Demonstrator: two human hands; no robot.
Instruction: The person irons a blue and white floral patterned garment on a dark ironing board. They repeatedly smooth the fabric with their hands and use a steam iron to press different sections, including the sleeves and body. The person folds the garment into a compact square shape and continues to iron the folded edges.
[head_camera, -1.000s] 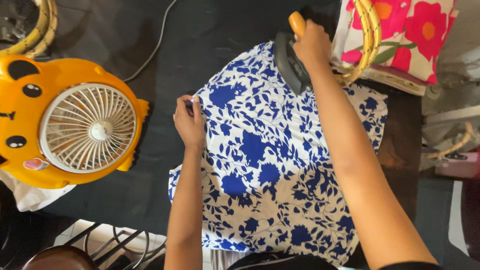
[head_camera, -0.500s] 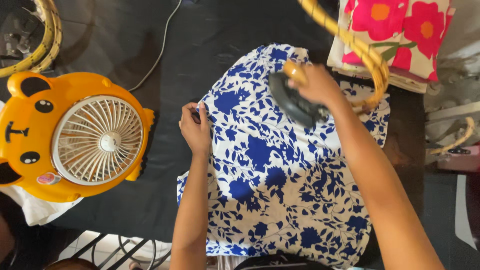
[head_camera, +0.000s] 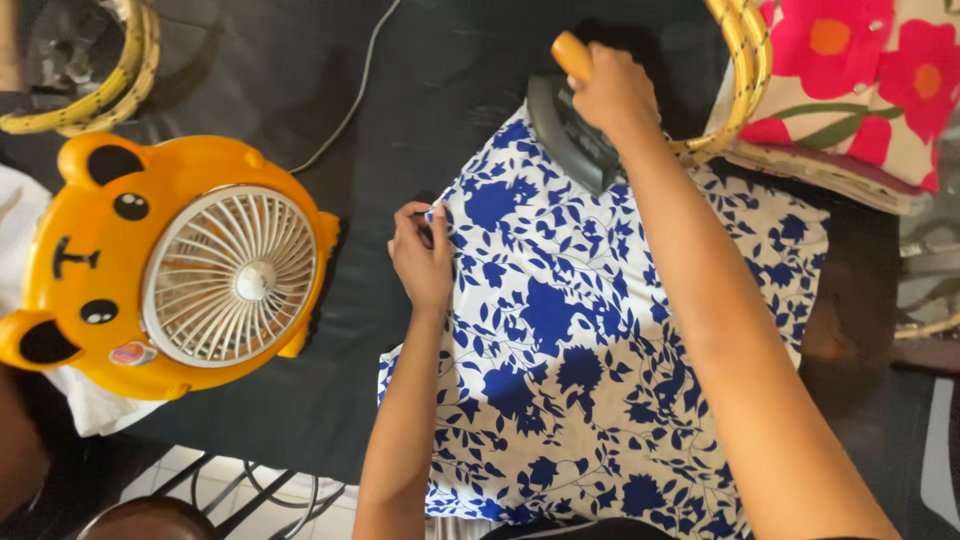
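Blue-and-white floral cloth (head_camera: 590, 370) lies spread on the dark ironing surface (head_camera: 440, 110), its long axis running from the person toward the far edge. The grey iron (head_camera: 570, 135) sits at the cloth's far end, angled up and to the left. The right hand (head_camera: 612, 92) is wrapped around its orange handle (head_camera: 571, 55), arm stretched forward. The left hand (head_camera: 422, 258) pinches the cloth's left edge.

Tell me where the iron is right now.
In the head view the iron sits upper centre, on the far edge of the blue-and-white floral cloth, gripped by the right hand, just left of the cane basket rim.
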